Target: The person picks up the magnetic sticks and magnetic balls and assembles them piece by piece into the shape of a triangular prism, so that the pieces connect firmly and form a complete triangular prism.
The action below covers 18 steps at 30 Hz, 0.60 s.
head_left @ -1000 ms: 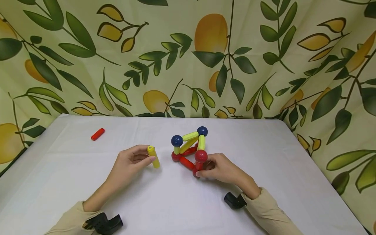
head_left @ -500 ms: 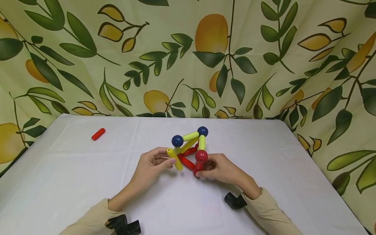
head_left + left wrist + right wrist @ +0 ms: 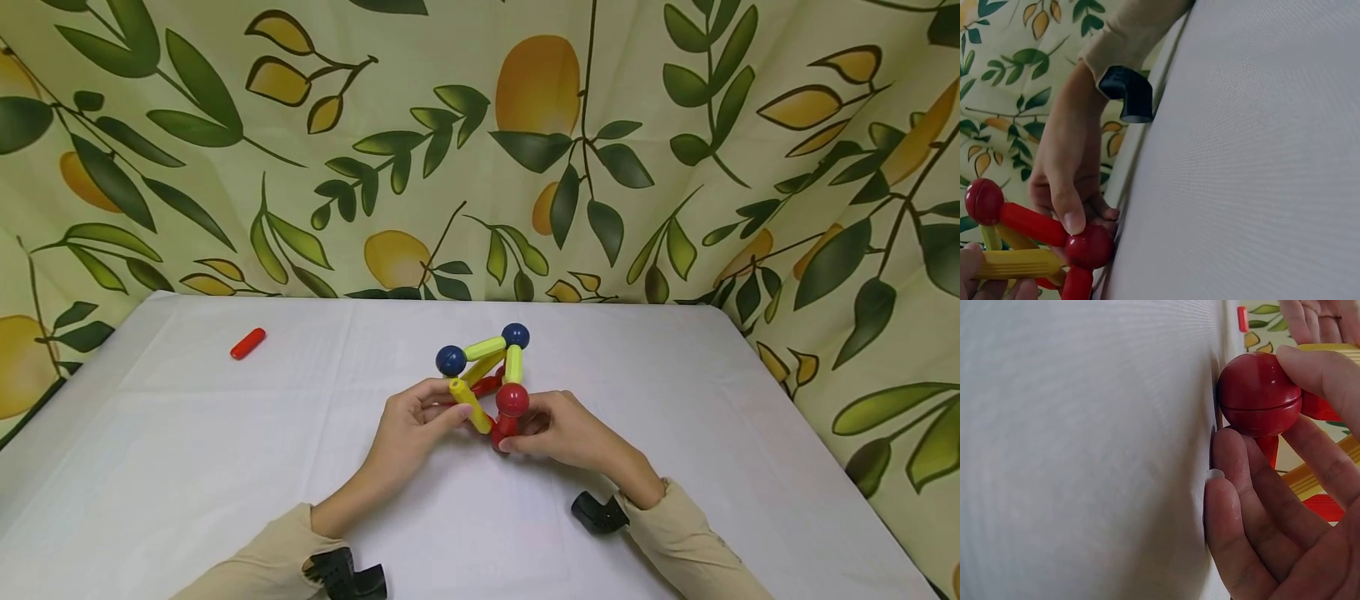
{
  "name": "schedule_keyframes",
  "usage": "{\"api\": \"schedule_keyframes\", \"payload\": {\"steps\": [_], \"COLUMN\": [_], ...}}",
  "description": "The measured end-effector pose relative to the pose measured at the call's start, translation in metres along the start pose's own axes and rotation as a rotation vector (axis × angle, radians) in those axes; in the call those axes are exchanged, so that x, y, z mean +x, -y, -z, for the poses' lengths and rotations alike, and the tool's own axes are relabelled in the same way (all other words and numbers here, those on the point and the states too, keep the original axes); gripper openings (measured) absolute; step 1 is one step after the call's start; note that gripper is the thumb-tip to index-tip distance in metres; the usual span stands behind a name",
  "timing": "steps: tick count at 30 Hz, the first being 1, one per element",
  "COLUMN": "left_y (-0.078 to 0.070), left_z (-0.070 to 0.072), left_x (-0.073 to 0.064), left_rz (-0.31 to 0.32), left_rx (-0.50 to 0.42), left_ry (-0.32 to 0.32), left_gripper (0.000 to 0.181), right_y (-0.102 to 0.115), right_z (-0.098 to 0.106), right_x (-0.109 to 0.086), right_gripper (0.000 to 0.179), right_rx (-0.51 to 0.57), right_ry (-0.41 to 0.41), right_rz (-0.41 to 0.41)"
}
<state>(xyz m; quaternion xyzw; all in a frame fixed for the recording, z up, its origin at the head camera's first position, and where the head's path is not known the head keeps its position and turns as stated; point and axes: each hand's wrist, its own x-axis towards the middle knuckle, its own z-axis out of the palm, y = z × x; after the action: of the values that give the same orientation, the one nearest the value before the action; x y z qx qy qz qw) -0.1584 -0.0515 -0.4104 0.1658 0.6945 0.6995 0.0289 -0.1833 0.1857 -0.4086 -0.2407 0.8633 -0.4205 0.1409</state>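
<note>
On the table stands a frame of magnetic rods and balls, with blue balls [image 3: 515, 336] at its upper back corners and yellow-green rods [image 3: 486, 348] beside them. An upper red ball [image 3: 512, 400] tops an upright red rod [image 3: 1032, 223] at the front. My right hand [image 3: 566, 429] grips the lower front red ball [image 3: 1259, 394] between thumb and fingers, close to the tabletop. Between thumb and fingers, my left hand [image 3: 408, 429] pinches a tilted yellow rod [image 3: 471, 408]. Its lower end is right by that lower ball, and the left hand hides the frame's lower left corner.
A loose red rod [image 3: 248, 343] lies at the back left of the white-covered table [image 3: 187, 467]. Behind the table hangs a leaf-and-fruit patterned curtain [image 3: 420, 192]. Black wrist devices [image 3: 348, 575] sit at both cuffs.
My left hand has carried the yellow rod rightward, from apart from the frame to its front lower corner. The right hand keeps its hold on the red ball, and the frame stays put.
</note>
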Motion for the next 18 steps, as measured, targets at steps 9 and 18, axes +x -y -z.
{"api": "schedule_keyframes", "payload": {"steps": [9,18], "left_y": [0.0020,0.0072], "left_z": [-0.0081,-0.0092], "left_x": [0.0006,0.0040], "left_rz": [0.018,0.047], "left_rx": [0.044,0.025], "left_ry": [-0.038,-0.047], "left_gripper": [0.035,0.036], "right_y": [0.0003,-0.0009], "right_z": [-0.0004,-0.0012], "right_x": [0.0002,0.0006], "right_gripper": [0.027,0.029], "right_rx": [0.012,0.007], "right_ry": [-0.002,-0.004], "right_rz": [0.004,-0.002]}}
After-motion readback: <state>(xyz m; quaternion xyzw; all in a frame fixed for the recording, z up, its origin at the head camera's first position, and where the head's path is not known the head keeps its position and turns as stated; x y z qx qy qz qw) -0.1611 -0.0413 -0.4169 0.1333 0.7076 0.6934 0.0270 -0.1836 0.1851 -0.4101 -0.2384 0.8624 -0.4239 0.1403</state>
